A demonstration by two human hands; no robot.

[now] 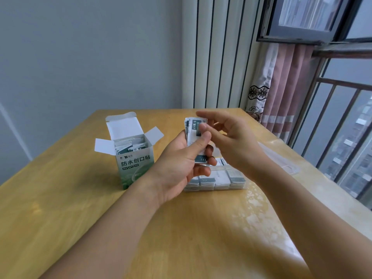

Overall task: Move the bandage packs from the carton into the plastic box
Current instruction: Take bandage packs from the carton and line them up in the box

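Pinched between thumb and curled fingers, a small stack of bandage packs (194,135) stands in the grip of the left hand (181,164) at the centre of the frame, its long axis running up and slightly back from the palm. The right hand (227,135) hovers just to the right of the stack with its fingers spread and relaxed, the forefinger near the top edge of the packs and holding nothing. Directly below and a little to the right of both hands sits the clear plastic box (221,181) on the tabletop (80,208), already lined with rows of packs. The open carton (133,158) stands to the left, more packs showing inside. The coming move likely runs straight down: the box lies under the held stack, nearer than the carton
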